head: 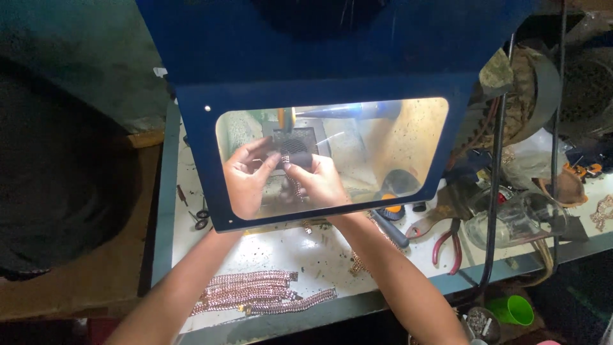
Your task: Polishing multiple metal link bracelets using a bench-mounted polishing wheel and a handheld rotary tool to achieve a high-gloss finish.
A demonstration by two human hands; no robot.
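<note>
Carefully now: keep left hand (pixel 246 179) and right hand (pixel 319 182) pinched on the rose-gold linked chain strip (pixel 292 179), behind the blue shield's clear window (pixel 396 147), pressed squarely against the dark round polishing wheel (pixel 297 158); hold taut, fingertips clear.

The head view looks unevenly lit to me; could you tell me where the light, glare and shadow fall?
In the head view, warm light fills the clear window, where both hands hold a chain piece; pale glare streaks its upper part; the left side and top are in deep shadow; the bench chains are dim but readable.
</note>
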